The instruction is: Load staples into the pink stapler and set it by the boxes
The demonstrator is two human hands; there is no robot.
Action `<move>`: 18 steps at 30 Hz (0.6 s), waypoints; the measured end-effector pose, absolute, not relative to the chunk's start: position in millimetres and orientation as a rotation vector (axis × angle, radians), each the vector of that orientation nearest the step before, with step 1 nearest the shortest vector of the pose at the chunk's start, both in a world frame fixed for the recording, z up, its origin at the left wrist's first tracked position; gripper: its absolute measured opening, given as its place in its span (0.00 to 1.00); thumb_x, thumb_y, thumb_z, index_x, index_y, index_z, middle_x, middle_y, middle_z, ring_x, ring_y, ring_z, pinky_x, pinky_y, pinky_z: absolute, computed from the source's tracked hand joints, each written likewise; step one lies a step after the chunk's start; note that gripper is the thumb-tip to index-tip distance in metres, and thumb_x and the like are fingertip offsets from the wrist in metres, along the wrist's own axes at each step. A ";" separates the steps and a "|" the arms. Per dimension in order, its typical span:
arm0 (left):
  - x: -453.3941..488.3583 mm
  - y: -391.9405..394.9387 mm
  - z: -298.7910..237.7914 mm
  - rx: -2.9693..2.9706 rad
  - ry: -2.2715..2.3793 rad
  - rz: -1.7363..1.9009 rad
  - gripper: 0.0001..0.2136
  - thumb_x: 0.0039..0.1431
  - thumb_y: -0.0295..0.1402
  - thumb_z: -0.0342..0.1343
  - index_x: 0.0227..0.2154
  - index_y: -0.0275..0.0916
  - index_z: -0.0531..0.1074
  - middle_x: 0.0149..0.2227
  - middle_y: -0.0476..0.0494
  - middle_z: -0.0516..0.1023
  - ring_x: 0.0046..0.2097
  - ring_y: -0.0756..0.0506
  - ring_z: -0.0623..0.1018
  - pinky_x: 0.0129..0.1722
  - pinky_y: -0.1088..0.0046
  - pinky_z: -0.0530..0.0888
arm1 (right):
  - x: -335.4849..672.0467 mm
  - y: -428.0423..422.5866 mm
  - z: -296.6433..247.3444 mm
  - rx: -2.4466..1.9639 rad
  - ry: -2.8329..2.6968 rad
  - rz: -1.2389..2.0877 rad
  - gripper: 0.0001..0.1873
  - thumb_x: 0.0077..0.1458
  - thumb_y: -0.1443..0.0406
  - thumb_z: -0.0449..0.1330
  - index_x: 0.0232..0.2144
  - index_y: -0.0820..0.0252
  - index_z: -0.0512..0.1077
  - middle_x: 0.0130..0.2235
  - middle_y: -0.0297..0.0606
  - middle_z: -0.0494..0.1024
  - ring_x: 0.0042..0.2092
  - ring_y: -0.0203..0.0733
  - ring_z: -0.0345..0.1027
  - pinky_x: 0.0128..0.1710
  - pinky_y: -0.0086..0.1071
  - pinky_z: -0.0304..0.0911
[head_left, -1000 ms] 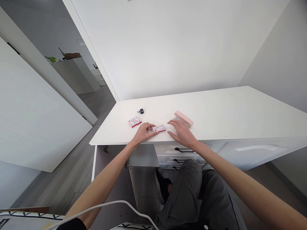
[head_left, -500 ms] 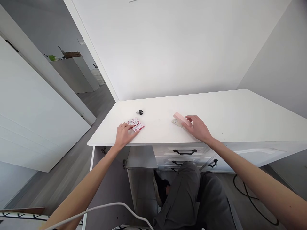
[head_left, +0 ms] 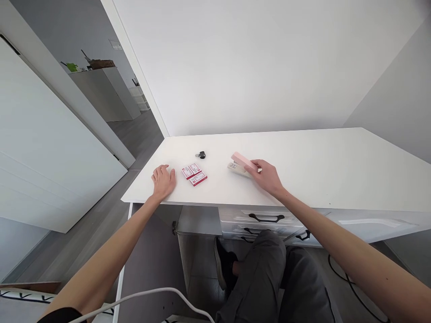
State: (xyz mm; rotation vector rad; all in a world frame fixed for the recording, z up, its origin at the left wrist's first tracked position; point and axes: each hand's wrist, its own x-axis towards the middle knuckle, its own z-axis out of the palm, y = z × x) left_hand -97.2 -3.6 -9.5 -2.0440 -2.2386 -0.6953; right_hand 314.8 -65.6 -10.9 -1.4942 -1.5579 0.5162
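Observation:
A pink stapler [head_left: 241, 162] lies on the white desk [head_left: 323, 166], and my right hand [head_left: 267, 176] grips its near end. Two small red-and-white boxes sit side by side: one [head_left: 191, 170] farther back, the other [head_left: 198, 178] nearer the front edge. My left hand [head_left: 164, 181] rests flat on the desk just left of the boxes, fingers apart, holding nothing. A small black-and-silver object [head_left: 201, 155] lies behind the boxes.
Drawers with black handles [head_left: 266, 218] sit under the desk by my knees. A white cable [head_left: 151, 294] runs across the bottom. To the left an open doorway leads to a grey cabinet [head_left: 101, 92]. A black cable lies on the floor at right.
My left hand slid the second box next to the first, then let go and moved left. My right hand went to the pink stapler and closed on it.

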 end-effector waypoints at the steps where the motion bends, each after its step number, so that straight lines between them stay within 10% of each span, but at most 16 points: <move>1: -97.4 0.6 -11.1 -2.052 -2.248 -0.671 0.25 0.74 0.42 0.40 0.65 0.33 0.64 0.69 0.27 0.67 0.73 0.30 0.61 0.71 0.44 0.59 | 305.4 -59.3 -9.9 -1.482 -1.564 0.533 0.20 0.64 0.51 0.61 0.49 0.57 0.77 0.51 0.46 0.83 0.50 0.52 0.76 0.48 0.45 0.71; 18: -100.9 15.2 -25.6 -2.056 -2.249 -0.430 0.28 0.73 0.39 0.38 0.68 0.28 0.64 0.75 0.26 0.59 0.77 0.32 0.57 0.75 0.48 0.54 | 177.8 8.2 -7.6 -1.473 -1.738 0.543 0.13 0.69 0.56 0.59 0.48 0.56 0.75 0.51 0.46 0.81 0.50 0.52 0.75 0.51 0.44 0.67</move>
